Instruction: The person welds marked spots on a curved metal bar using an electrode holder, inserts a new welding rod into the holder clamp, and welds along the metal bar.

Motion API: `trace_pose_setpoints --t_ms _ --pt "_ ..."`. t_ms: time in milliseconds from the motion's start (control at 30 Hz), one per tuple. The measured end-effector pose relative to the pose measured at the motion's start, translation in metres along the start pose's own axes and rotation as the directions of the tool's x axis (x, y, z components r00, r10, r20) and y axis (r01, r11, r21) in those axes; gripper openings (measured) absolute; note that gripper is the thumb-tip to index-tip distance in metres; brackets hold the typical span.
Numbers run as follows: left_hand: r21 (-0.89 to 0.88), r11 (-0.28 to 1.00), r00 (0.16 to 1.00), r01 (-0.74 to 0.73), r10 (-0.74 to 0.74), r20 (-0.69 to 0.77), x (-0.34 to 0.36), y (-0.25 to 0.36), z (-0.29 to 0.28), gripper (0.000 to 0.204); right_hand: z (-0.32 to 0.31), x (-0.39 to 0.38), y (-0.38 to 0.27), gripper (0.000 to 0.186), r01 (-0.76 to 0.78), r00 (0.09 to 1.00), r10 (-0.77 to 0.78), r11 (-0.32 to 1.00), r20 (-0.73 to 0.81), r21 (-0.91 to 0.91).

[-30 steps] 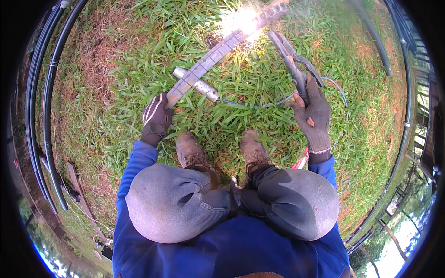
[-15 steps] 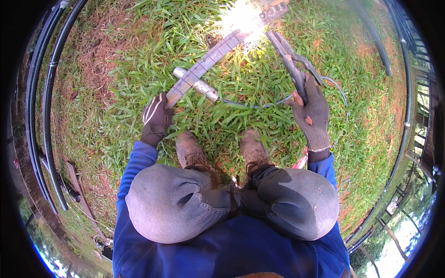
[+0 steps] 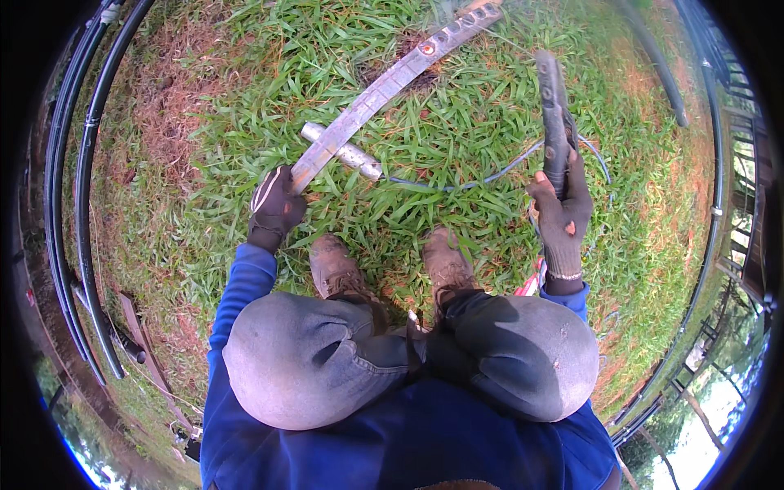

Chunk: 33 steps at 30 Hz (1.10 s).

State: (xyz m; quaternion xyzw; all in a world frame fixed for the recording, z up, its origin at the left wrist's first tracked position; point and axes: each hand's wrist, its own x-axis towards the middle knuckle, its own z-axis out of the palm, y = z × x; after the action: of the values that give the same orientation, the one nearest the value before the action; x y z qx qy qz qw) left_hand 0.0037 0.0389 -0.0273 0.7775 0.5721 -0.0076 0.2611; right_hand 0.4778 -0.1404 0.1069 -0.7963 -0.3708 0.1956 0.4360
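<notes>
My left hand [image 3: 276,208], in a dark glove with pale stripes, is closed round the near end of a long flat metal bar [image 3: 367,108]. Cross lines mark the bar, and several holes run along its far end; the nearest hole glows orange. Under the bar lies a short silvery metal tube [image 3: 356,158], set crosswise. In my right hand [image 3: 562,208], whose worn glove has a hole in it, is a dark welding electrode holder [image 3: 552,106], its jaw end pointing away from me. A thin rod seems to reach from its tip toward the bar, faintly visible.
A bluish cable [image 3: 482,182] curves through the grass between the tube and my right hand. My boots [image 3: 335,265] stand close below. Long black pipes [image 3: 86,163] run along the left, with a rusty flat strip [image 3: 147,343] near them. Another dark pipe [image 3: 657,61] lies far right.
The bright arc and sparks at the bar have gone out, uncovering a glowing hole. My right hand has swung the electrode holder to the right, away from the bar. My left hand stays nearly in place.
</notes>
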Motion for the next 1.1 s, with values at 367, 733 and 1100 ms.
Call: trace_pose_setpoints --t_ms 367,733,1100 --pt "0.057 0.997 0.993 -0.06 0.065 -0.095 0.002 0.008 0.002 0.05 -0.018 -0.032 -0.003 0.056 -0.348 0.934 0.356 0.878 0.038 0.33" --pt "-0.064 0.978 0.906 0.198 -0.158 0.392 0.001 0.054 -0.059 0.052 -0.016 -0.034 0.008 0.041 -0.341 0.937 0.345 0.854 0.063 0.393" --pt "-0.414 0.85 0.919 0.327 -0.184 0.348 -0.085 0.024 0.038 0.044 -0.029 -0.038 0.029 0.05 -0.315 0.917 0.398 0.76 -0.024 0.568"
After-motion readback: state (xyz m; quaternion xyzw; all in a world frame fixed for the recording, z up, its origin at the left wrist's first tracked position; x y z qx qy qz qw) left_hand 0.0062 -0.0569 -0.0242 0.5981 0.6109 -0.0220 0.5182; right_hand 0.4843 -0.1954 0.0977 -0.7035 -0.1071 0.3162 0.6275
